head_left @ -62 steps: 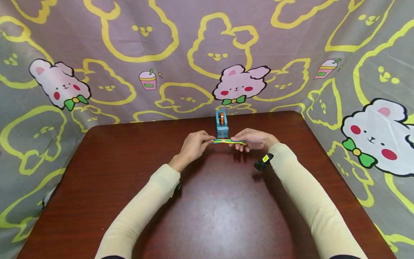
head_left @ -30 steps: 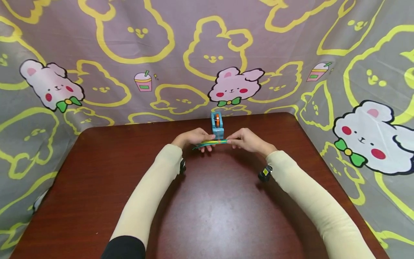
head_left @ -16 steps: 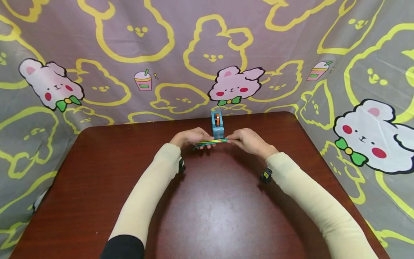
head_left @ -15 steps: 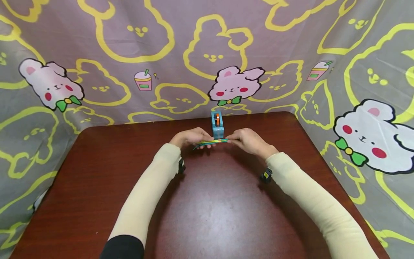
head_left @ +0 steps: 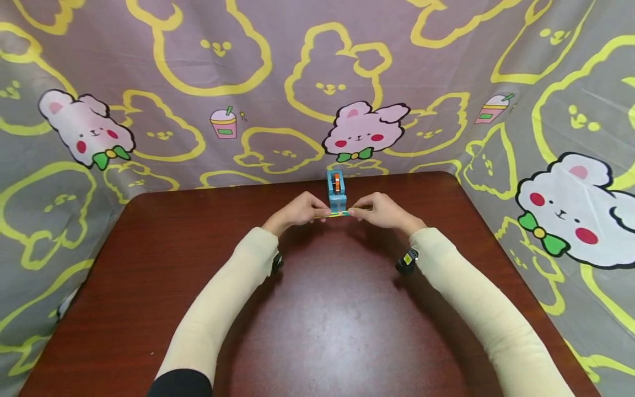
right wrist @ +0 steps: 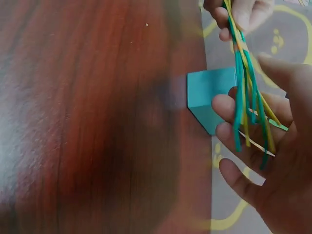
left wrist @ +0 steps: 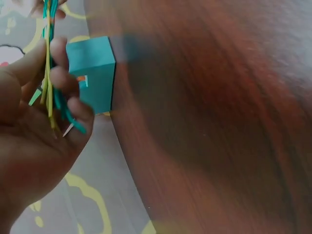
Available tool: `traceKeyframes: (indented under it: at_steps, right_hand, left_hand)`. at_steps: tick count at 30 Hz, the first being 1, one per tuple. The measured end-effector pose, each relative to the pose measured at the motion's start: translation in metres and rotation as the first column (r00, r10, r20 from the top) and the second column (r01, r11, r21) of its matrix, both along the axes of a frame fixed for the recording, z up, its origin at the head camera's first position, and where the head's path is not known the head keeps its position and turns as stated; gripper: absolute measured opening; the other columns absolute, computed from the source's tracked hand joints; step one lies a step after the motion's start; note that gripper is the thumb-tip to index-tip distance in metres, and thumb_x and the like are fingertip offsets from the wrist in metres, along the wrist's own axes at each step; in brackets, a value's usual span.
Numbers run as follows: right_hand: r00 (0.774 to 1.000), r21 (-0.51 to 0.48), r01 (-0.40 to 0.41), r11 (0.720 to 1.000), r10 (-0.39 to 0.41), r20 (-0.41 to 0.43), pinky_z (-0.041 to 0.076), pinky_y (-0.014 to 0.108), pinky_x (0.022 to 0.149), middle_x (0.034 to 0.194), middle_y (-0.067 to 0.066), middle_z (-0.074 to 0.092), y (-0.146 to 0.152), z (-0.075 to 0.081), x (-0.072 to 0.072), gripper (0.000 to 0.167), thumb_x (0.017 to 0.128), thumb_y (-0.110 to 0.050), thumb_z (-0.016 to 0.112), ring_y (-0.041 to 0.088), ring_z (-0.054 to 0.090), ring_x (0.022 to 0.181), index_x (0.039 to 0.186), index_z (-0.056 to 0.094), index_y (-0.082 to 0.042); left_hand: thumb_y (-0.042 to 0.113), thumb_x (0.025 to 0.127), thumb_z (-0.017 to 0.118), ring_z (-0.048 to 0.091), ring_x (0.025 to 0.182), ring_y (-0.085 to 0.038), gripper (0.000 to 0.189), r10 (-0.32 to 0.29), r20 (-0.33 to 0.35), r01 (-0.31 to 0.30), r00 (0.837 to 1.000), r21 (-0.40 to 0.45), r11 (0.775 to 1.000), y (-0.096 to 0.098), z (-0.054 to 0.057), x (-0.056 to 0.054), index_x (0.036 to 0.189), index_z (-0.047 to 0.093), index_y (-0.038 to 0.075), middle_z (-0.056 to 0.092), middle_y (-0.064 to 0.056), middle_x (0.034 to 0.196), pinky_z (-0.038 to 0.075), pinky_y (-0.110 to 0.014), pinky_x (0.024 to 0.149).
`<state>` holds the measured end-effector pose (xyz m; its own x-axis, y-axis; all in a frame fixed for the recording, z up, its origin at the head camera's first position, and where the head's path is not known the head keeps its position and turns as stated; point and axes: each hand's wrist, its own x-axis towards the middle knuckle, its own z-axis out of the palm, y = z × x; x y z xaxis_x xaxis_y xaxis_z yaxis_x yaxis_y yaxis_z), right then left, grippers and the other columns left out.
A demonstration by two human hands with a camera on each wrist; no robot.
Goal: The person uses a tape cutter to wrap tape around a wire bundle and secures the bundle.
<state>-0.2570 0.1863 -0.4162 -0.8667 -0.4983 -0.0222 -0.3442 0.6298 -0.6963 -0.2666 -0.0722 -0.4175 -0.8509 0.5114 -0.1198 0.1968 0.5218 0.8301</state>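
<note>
A bundle of thin green and yellow wire-like strands [head_left: 340, 213] stretches sideways between both hands, just in front of a blue tape dispenser [head_left: 338, 201]. A pale orange band shows around the bundle's middle. My left hand [head_left: 300, 209] pinches its left part between thumb and fingers; in the left wrist view the loose strand ends [left wrist: 54, 105] cross the palm. My right hand [head_left: 381, 210] grips the right part. Seen from the right wrist, splayed strands [right wrist: 251, 92] run past the thumb and over the curled fingers.
An orange roll [head_left: 337, 183] sits inside the dispenser near the back edge of the dark brown table [head_left: 317, 309]. Behind and to the sides hangs a cartoon-print curtain [head_left: 278, 66]. Both wrists carry small black cameras [head_left: 407, 261].
The bundle was passed toward the left hand, then levelled between both hands. Since half a second ago the left hand has turned and strand ends show beyond the right fingers. The dispenser stays put.
</note>
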Motion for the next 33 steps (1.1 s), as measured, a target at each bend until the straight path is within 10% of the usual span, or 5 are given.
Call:
traceKeyframes:
  at_steps: [4, 12, 25, 33]
  right_hand:
    - [0.987, -0.062, 0.078, 0.995, -0.068, 0.144, 0.047, 0.038, 0.075, 0.091, 0.013, 0.074, 0.0, -0.002, -0.009, 0.048, 0.101, -0.049, 0.058, 0.024, 0.061, 0.083, 0.109, 0.076, -0.005]
    - [0.896, -0.136, 0.156, 0.978, -0.082, 0.437, 0.053, 0.044, 0.084, 0.096, 0.01, 0.075, -0.001, -0.011, -0.03, 0.063, 0.102, -0.056, 0.047, 0.026, 0.069, 0.09, 0.124, 0.069, -0.001]
    - [0.741, -0.273, 0.066, 0.96, 0.137, 0.658, 0.053, 0.035, 0.077, 0.086, 0.01, 0.072, 0.002, -0.021, -0.039, 0.055, 0.104, -0.042, 0.053, 0.019, 0.066, 0.077, 0.125, 0.065, 0.007]
    - [0.756, -0.378, 0.063, 0.924, 0.203, 0.622, 0.053, 0.031, 0.069, 0.077, 0.006, 0.068, 0.003, -0.02, -0.037, 0.043, 0.105, -0.019, 0.056, 0.015, 0.064, 0.072, 0.122, 0.057, 0.021]
  left_hand:
    - [0.013, 0.098, 0.068, 0.054, 0.065, -0.011, 0.017, 0.021, -0.153, -0.026, 0.988, -0.031, 0.999, 0.0, -0.002, 0.007, 0.104, 0.078, 0.0, 0.074, -0.013, 0.086, 0.044, -0.026, 0.06]
    - [0.021, 0.097, 0.069, 0.062, 0.084, -0.013, 0.019, -0.032, -0.447, -0.058, 0.894, -0.186, 0.981, -0.002, -0.006, 0.016, 0.111, 0.079, 0.011, 0.073, 0.001, 0.096, 0.05, -0.032, 0.077]
    - [0.023, 0.098, 0.068, 0.053, 0.074, -0.012, 0.021, -0.039, -0.507, -0.066, 0.861, -0.188, 0.98, -0.003, -0.008, 0.018, 0.114, 0.079, 0.013, 0.067, 0.004, 0.087, 0.044, -0.029, 0.067]
    - [0.023, 0.097, 0.069, 0.056, 0.076, -0.012, 0.021, -0.026, -0.487, -0.074, 0.873, -0.185, 0.98, -0.002, -0.007, 0.019, 0.114, 0.078, 0.014, 0.07, 0.003, 0.09, 0.045, -0.029, 0.069]
